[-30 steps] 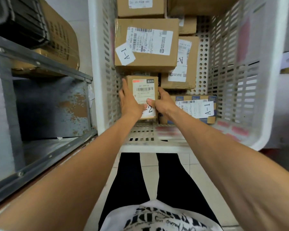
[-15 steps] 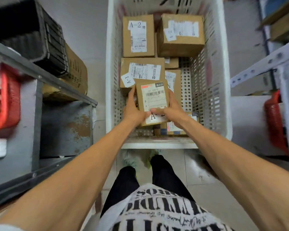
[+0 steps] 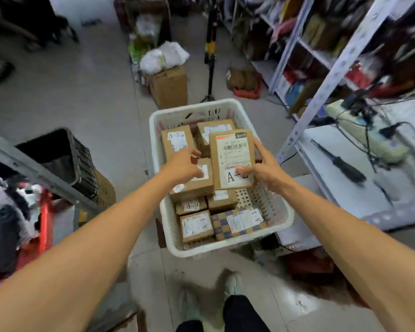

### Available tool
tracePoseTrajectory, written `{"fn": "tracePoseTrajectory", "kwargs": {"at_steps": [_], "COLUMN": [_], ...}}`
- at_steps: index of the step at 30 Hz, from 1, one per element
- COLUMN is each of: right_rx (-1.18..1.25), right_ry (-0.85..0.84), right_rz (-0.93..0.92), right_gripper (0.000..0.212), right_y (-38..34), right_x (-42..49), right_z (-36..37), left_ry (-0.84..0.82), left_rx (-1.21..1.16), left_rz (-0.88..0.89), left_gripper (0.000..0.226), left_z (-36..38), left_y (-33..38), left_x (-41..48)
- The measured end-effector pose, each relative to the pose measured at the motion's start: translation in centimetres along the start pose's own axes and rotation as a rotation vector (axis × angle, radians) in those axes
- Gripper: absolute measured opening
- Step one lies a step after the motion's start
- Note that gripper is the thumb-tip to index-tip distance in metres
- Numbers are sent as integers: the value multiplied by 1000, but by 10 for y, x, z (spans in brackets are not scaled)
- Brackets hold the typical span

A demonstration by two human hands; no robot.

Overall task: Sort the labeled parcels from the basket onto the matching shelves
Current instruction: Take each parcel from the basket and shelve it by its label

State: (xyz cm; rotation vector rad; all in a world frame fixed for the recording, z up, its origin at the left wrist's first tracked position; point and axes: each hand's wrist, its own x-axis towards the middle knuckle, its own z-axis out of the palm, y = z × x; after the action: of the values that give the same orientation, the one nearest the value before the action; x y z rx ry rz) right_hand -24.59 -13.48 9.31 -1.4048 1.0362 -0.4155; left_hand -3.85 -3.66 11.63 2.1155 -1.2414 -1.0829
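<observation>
Head view: the right hand (image 3: 264, 171) is gripping the A-2 parcel (image 3: 233, 156) above the basket (image 3: 225, 248); the left hand (image 3: 182, 166) is hovering alongside, loosely curled, seemingly empty.

The left hand (image 3: 185, 166) and right hand (image 3: 261, 168) are bare, forearms (image 3: 110, 226) likewise to frame edge. Black fabric trousers (image 3: 237, 315) on the legs. Pale greenish-white shoes (image 3: 233, 283), blurred; laces and markings not discernible.
</observation>
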Motion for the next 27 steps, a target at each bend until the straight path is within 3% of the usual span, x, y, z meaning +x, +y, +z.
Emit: {"fn": "tracePoseTrajectory", "kwargs": {"at_steps": [5,7,14,22,27], "right_rx": [65,88,149,241,318], "right_ry": [120,144,210,301,444], "right_rz": [-57,-74,-184,-245,-238], "right_gripper": [89,94,94,89,88], "right_y": [-25,-36,-49,-5,31], "right_x": [-42,-58,-127,-259,-351], "right_z": [-10,-10,-22,-22,-34], "left_ry": [6,8,55,30,-37], "left_rx": [291,354,389,563,669], "left_rz": [139,172,196,284,335], "left_gripper": [56,56,56,48,41], "left_z": [-16,-19,-17,53,105], "left_y": [52,60,73,79,94], "left_x": [-25,-38,-105,-211,-265]}}
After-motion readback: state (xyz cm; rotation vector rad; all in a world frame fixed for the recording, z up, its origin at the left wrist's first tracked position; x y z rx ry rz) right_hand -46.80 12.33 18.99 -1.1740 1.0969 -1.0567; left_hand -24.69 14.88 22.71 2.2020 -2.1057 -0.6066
